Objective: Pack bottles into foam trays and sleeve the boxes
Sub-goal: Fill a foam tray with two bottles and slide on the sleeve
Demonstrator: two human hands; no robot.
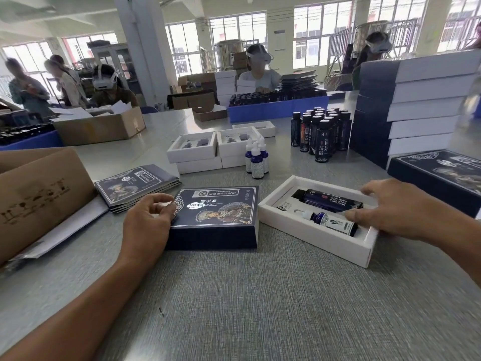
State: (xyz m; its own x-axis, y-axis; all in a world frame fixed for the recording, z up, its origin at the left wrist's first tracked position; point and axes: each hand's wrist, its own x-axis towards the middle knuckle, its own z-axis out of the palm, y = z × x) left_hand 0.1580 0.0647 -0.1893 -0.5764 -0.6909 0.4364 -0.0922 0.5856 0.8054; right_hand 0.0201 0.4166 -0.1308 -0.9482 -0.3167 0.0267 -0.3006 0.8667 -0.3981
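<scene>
A dark blue printed sleeve [216, 217] stands opened into a box shape at the middle of the table, and my left hand [149, 220] grips its left end. To its right lies an open white box [307, 235] with a foam tray. A tall dark bottle [329, 201] and a small blue dropper bottle [330, 221] lie in the tray. My right hand [393, 209] holds the box's right end, thumb on the dropper bottle, fingers curled over the far rim.
Flat sleeves [135, 185] lie stacked at left beside a brown carton [39, 196]. Further back are empty white trays [192, 148], three dropper bottles [256, 158] and several tall dark bottles [321, 134]. Stacked sleeved boxes [416, 105] rise at right. Other people work at the far tables.
</scene>
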